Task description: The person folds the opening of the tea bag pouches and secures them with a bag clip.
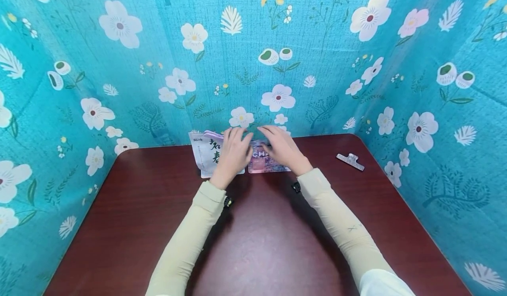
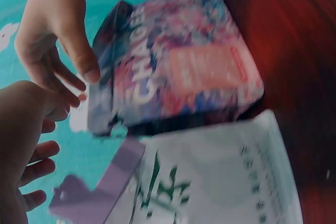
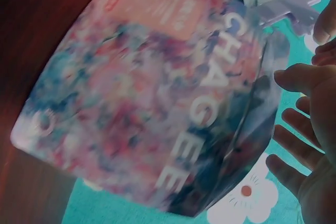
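A floral pouch [image 1: 261,165] lettered CHAGEE stands at the back of the table. Its top edge lies beside the thumb of my right hand [image 1: 283,148], whose spread fingers [image 3: 299,145] reach past that edge and hold nothing. To its left is a white pouch [image 1: 203,155] with green characters, partly covered in the head view by my left hand [image 1: 234,155]. A purple clip [image 2: 118,177] sits along the white pouch's top. My left hand hovers near the tops of both pouches, its fingers [image 2: 42,169] loosely bent, with nothing in them.
A clear ruler-like clip [image 1: 350,161] lies toward the right end of the dark red table [image 1: 261,243]. Behind and beside the table hangs a turquoise floral curtain [image 1: 237,67], close to the pouches' backs.
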The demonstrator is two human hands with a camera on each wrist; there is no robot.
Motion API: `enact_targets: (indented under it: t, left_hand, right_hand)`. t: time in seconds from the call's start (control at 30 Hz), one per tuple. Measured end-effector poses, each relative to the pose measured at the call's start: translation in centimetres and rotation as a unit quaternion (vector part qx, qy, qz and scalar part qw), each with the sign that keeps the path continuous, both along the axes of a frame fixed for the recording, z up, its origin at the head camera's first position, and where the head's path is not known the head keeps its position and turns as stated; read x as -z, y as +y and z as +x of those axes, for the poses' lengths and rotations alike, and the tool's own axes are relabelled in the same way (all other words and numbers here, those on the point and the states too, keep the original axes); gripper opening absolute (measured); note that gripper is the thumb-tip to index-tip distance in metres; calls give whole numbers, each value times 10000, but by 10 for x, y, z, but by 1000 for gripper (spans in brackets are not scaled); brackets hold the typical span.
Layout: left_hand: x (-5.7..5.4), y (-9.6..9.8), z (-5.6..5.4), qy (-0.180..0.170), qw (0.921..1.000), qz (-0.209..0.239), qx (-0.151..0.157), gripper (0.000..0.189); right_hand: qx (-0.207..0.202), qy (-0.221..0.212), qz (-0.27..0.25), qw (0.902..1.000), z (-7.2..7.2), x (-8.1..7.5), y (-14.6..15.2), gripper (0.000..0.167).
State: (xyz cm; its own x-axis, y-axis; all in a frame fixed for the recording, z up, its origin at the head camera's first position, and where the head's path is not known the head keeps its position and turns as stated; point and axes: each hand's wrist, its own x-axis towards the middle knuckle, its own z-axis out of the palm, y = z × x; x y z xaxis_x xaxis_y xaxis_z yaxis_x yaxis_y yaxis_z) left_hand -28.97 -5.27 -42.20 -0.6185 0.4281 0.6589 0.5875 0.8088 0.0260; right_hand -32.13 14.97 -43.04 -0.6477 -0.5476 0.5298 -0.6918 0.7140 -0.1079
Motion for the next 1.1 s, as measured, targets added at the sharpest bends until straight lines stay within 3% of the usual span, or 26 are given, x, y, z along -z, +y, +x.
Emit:
enact_targets:
  t: [0.2, 0.4, 0.77, 0.97, 1.1]
  left_hand:
    - [13, 26, -2, -120, 9996, -227, 121, 37]
    - [26, 40, -11, -224, 9993, -240, 154, 45]
    - [41, 48, -14, -426, 9954, -837, -193, 59]
    - [45, 48, -15, -244, 9972, -666, -237, 52]
    - [48, 46, -15, -153, 9981, -552, -229, 45]
  right_hand:
    - [208, -107, 109, 9997, 4, 10, 18, 57]
    - [354, -178, 235, 9989, 5, 15, 28, 51]
    - [471, 44, 35, 9989, 8, 34, 33, 41]
    - [703, 210, -65, 9973, 10, 39, 32, 38]
    - [691, 171, -27, 9975, 10, 43, 33, 45]
